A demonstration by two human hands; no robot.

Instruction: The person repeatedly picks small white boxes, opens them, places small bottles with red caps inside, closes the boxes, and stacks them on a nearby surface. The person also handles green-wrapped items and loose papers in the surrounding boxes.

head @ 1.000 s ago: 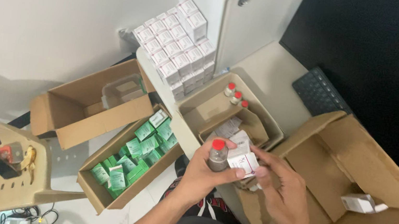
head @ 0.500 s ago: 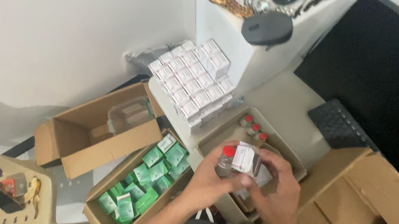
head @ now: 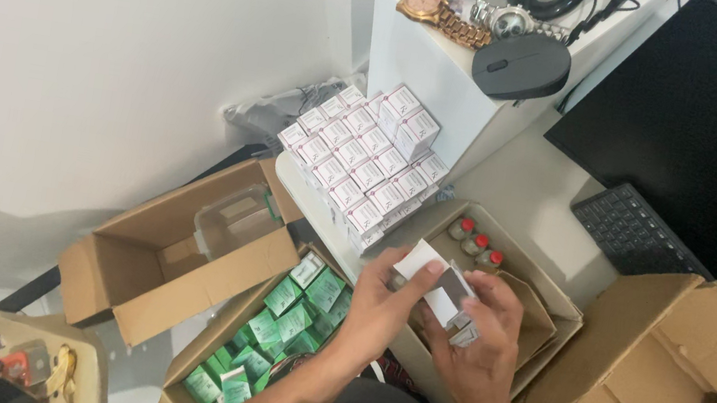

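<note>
A stack of small cartons [head: 365,160] is sitting on the tabletop [head: 529,199], with a box of capped vials [head: 498,279] lying just in front of it. A box of packets [head: 264,329] is lying left of the hands; an open box [head: 181,251] is resting beyond it. A keyboard [head: 633,231] is lying to the right.

Small white carton [head: 443,290] — flap open, tilted — seemingly over a vial.
</note>
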